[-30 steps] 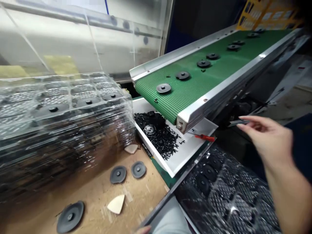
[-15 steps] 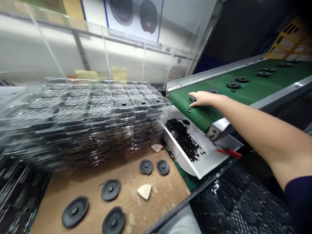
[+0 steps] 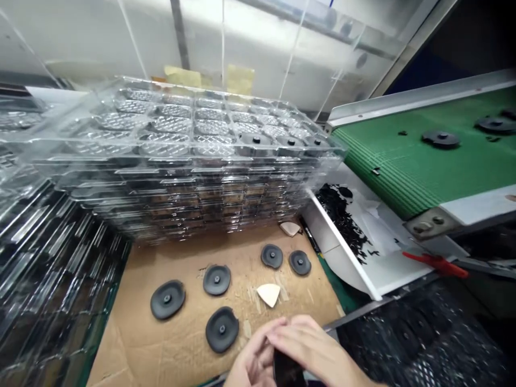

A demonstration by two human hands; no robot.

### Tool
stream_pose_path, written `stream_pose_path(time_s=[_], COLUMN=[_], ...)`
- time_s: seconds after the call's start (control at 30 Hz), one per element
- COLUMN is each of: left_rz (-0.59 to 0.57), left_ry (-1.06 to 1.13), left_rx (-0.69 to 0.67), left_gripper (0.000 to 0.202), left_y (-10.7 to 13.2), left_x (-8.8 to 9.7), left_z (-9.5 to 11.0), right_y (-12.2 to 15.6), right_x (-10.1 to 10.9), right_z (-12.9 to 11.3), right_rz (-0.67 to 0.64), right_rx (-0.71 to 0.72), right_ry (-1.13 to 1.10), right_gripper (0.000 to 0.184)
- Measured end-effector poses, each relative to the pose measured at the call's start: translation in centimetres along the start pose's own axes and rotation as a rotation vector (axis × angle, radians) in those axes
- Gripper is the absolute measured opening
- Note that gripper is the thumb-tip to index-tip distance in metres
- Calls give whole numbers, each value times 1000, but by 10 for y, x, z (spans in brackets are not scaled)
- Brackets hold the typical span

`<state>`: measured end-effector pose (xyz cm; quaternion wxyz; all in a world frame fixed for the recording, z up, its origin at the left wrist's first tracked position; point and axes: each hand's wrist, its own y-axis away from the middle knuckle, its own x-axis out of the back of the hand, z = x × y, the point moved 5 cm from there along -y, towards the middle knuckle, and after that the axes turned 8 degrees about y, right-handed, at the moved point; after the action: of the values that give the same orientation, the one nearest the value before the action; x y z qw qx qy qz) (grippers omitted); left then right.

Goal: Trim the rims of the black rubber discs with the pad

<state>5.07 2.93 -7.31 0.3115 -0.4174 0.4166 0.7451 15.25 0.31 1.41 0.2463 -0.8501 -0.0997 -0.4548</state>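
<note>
Both my hands meet at the bottom edge of the view, over the front of the cardboard sheet (image 3: pixel 181 344). My left hand (image 3: pixel 250 368) is curled under a black disc (image 3: pixel 287 371), and my right hand (image 3: pixel 318 352) closes over it from the right. Only part of that disc shows between the fingers. Several more black rubber discs lie on the cardboard, the nearest (image 3: pixel 222 329) just left of my hands. A tall stack of clear blister trays (image 3: pixel 193 161) stands behind, with three discs seated in its top tray (image 3: pixel 253 140).
A green conveyor belt (image 3: pixel 411 166) at right carries black discs (image 3: pixel 442 138). Below its end a white bin (image 3: pixel 363 274) holds black scraps, with a red-handled tool (image 3: pixel 437 262) beside it. More clear trays (image 3: pixel 44 258) lie at left, dark trays (image 3: pixel 423 338) at lower right. A white wedge (image 3: pixel 269 294) rests on the cardboard.
My right hand has left the conveyor and come down to the bottom of the view, where it joins my left hand on a black disc. The view has swung left and down.
</note>
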Motion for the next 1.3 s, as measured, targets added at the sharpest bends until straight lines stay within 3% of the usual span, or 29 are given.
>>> stream_pose_path(time_s=[0.07,0.13,0.27,0.37,0.47,0.53,0.67,0.77,0.83,0.9,0.93,1.07,1.17,1.23,1.3], left_rz=[30,83,223,294,333,360,386,367,356,361,362,331,308,302,314], left_ry=[58,147,284,304,256,210,123,79,53,20,9,-10,2,11,14], left_rx=[9,-6,-135,-292,-403,-434,-472,-447,-432,-443,-445,-411,-388,-338,-280], left_gripper=[67,61,40,39,48,57,68,58,58,63,65,54,52,62,67], left_y=[8,20,42,50,53,51,44,38,37,38,38,39,41,40,36], left_x=[11,21,29,27,23,20,7,-7,-13,-17,-19,-31,-37,-37,-37], left_z=[3,11,36,52,60,61,60,59,60,61,60,57,58,56,52], right_y=[10,13,15,16,8,-6,-50,-75,-80,-82,-83,-79,-63,-51,-45], right_x=[-26,-37,-47,-65,-76,-67,-20,11,14,11,11,25,29,34,42], right_z=[8,23,68,89,88,79,40,-7,-25,-31,-31,-29,-29,-23,-17], right_rz=[34,36,87,109,84,63,75,170,86,-27,-18,236,74,5,34], right_rx=[-121,-268,-572,-583,-501,-458,-409,-149,-102,-123,-128,-59,-5,-93,-198], right_ry=[-26,-1,79,60,-22,-69,-120,-187,-259,-284,-258,-124,-234,-210,-76], right_gripper=[65,66,43,33,27,23,22,26,24,22,21,24,22,23,22])
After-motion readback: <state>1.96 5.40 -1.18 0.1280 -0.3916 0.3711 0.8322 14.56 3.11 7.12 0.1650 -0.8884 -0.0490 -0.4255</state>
